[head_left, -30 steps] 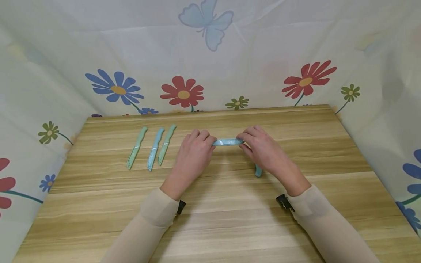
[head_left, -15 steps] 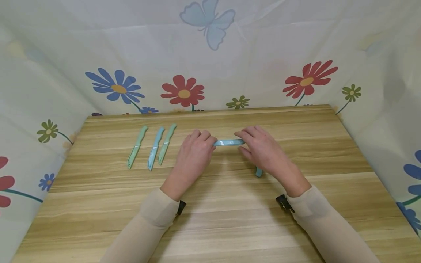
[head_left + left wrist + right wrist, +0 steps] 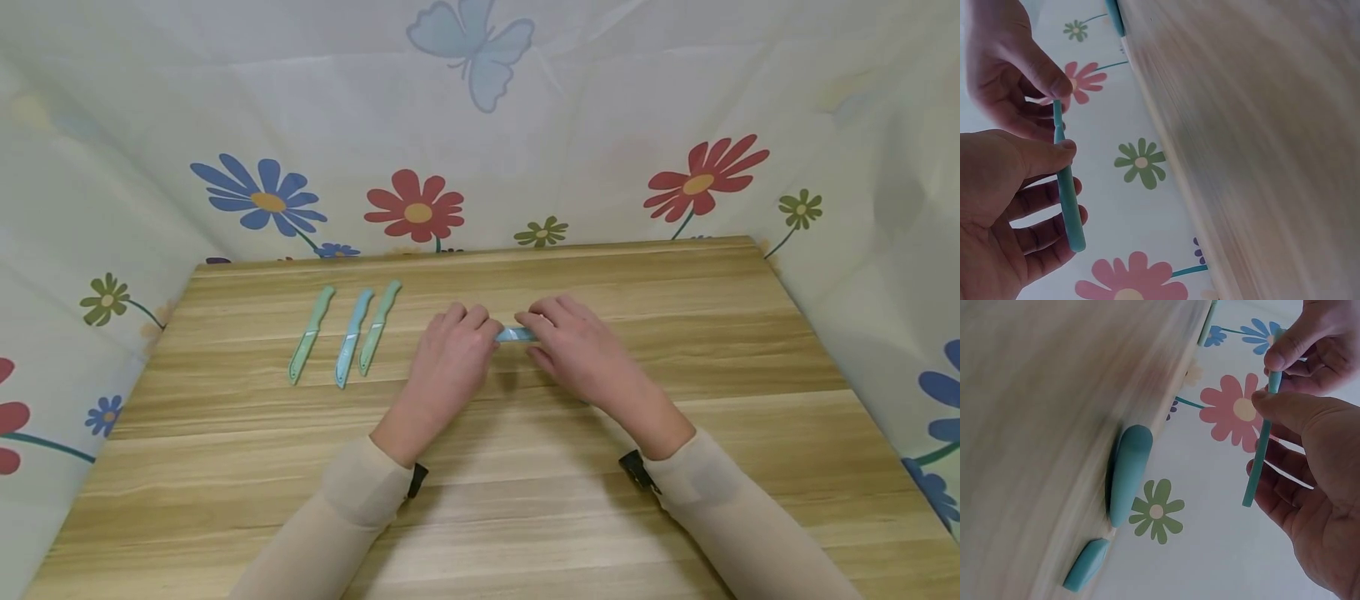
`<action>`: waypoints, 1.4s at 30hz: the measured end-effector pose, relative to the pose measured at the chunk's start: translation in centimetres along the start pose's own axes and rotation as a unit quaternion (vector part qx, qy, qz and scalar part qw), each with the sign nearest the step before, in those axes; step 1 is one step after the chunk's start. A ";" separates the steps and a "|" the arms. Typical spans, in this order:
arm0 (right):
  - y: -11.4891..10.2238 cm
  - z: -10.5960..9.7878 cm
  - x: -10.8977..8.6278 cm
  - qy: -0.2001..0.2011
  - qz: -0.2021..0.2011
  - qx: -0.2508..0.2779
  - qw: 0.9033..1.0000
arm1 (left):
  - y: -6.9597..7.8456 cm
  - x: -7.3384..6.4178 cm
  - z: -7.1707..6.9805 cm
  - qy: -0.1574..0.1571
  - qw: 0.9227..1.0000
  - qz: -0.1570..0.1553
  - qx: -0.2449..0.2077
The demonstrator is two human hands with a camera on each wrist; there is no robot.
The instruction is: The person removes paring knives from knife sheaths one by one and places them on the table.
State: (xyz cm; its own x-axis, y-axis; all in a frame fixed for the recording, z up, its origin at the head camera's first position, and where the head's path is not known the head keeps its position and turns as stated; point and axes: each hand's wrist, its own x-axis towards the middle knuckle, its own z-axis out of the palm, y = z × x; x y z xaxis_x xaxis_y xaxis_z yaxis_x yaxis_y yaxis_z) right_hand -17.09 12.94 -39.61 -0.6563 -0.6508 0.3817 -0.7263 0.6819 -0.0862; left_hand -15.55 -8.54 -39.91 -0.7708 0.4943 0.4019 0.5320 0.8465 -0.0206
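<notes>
Both hands hold one light-blue knife in a matching sheath, lengthwise between them above the table. My left hand grips its handle, with the thumb across it and the fingers behind. Over the sheath at the other end, my right hand pinches with thumb and fingers, close to the left fingertips. On the table near the right hand lie a teal rounded handle and a shorter flat teal piece; in the head view the right hand hides them.
Left of the hands, three sheathed knives lie side by side on the wood-grain table: a green one, a blue one and another green one. A flower-printed sheet surrounds the table's back and sides.
My right hand has opened its fingers a little, slid left along the knife and taken it nearer the left hand. The left hand has shifted slightly right and towards the body, keeping its grip.
</notes>
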 end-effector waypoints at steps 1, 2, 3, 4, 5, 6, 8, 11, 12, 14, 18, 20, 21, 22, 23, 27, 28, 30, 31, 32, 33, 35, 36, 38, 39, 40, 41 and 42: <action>0.0 0.1 0.0 0.002 -0.002 0.000 1.000 | 0.1 0.0 0.0 0.001 1.000 0.001 0.000; 0.0 0.1 0.0 0.004 -0.004 0.001 1.000 | 0.1 0.0 0.0 0.003 1.000 0.002 0.000; 0.0 0.2 0.0 0.006 -0.005 0.000 1.000 | 0.1 0.0 -0.1 0.004 1.000 0.002 0.000; 0.0 0.2 0.0 0.009 -0.007 0.000 1.000 | 0.2 0.0 -0.1 0.004 1.000 0.003 0.001; 0.0 0.2 0.0 0.011 -0.010 0.000 1.000 | 0.2 0.0 -0.1 0.004 1.000 0.004 0.001; 0.0 0.3 0.0 0.014 -0.012 0.001 1.000 | 0.2 0.0 -0.1 0.004 1.000 0.004 0.000; 0.1 0.3 0.0 0.016 -0.015 0.002 1.000 | 0.2 0.0 -0.1 0.004 1.000 0.002 -0.003; 0.1 0.3 0.0 0.013 -0.014 0.004 1.000 | 0.2 0.0 -0.2 0.004 1.000 -0.001 -0.005; 0.1 0.3 0.0 0.011 -0.013 0.004 1.000 | 0.2 0.0 -0.2 0.003 1.000 -0.002 -0.006; 0.1 0.3 0.0 0.006 -0.012 0.005 1.000 | 0.2 0.0 -0.3 0.001 1.000 -0.004 -0.008; 0.0 0.3 0.0 0.001 -0.010 0.006 1.000 | 0.1 0.0 -0.3 -0.006 1.000 -0.006 -0.009; 0.0 0.3 0.1 0.000 -0.009 0.006 1.000 | 0.1 0.0 -0.3 -0.008 1.000 -0.006 -0.011; 0.0 0.3 0.1 0.000 -0.008 0.005 1.000 | 0.1 0.0 -0.3 -0.008 1.000 -0.007 -0.012; 0.0 0.3 0.1 -0.001 -0.008 0.005 1.000 | 0.0 0.0 -0.4 -0.008 1.000 -0.007 -0.013; 0.0 0.3 0.1 -0.001 -0.008 0.005 1.000 | 0.0 0.0 -0.4 -0.009 1.000 -0.008 -0.014; 0.1 0.4 0.1 -0.002 -0.006 0.008 1.000 | 0.0 0.1 -0.4 -0.012 1.000 -0.009 -0.012; 0.1 0.4 0.1 -0.003 -0.006 0.009 1.000 | 0.0 0.1 -0.4 -0.012 1.000 -0.008 -0.012; 0.1 0.4 0.1 -0.003 -0.005 0.011 1.000 | 0.0 0.1 -0.5 -0.013 1.000 -0.008 -0.009; 0.2 0.4 0.1 -0.003 -0.006 0.012 1.000 | 0.0 0.1 -0.5 -0.013 1.000 -0.008 -0.010; 0.2 0.4 0.1 -0.002 -0.005 0.013 1.000 | 0.0 0.0 -0.5 -0.014 1.000 -0.008 -0.009; 0.2 0.4 0.1 -0.001 -0.005 0.013 1.000 | 0.0 0.0 -0.5 -0.014 1.000 -0.008 -0.009; 0.2 0.4 0.1 0.001 -0.006 0.014 1.000 | -0.1 0.0 -0.5 -0.014 1.000 -0.008 -0.008; 0.2 0.4 0.0 0.003 -0.006 0.015 1.000 | -0.1 0.0 -0.5 -0.013 1.000 -0.009 -0.008; 0.3 0.4 0.0 0.004 -0.005 0.014 1.000 | -0.1 0.0 -0.5 -0.013 1.000 -0.009 -0.007; 0.3 0.4 0.0 0.004 -0.005 0.014 1.000 | -0.1 0.0 -0.5 -0.012 1.000 -0.009 -0.008; 0.3 0.4 0.0 0.003 -0.004 0.014 1.000 | -0.1 0.0 -0.5 -0.012 1.000 -0.009 -0.008; 0.3 0.3 0.0 0.002 -0.004 0.013 1.000 | -0.1 0.0 -0.5 -0.012 1.000 -0.010 -0.008; 0.3 0.3 0.0 0.001 -0.003 0.012 1.000 | -0.1 0.0 -0.5 -0.012 1.000 -0.011 -0.008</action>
State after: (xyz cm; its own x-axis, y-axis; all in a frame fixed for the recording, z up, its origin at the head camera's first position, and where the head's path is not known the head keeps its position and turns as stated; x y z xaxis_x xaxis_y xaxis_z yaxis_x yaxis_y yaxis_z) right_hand -17.36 13.02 -39.93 -0.6513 -0.6542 0.3844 -0.7353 0.6693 -0.1067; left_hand -15.43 -8.74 -39.46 -0.7902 0.4811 0.3796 0.5209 0.8536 0.0025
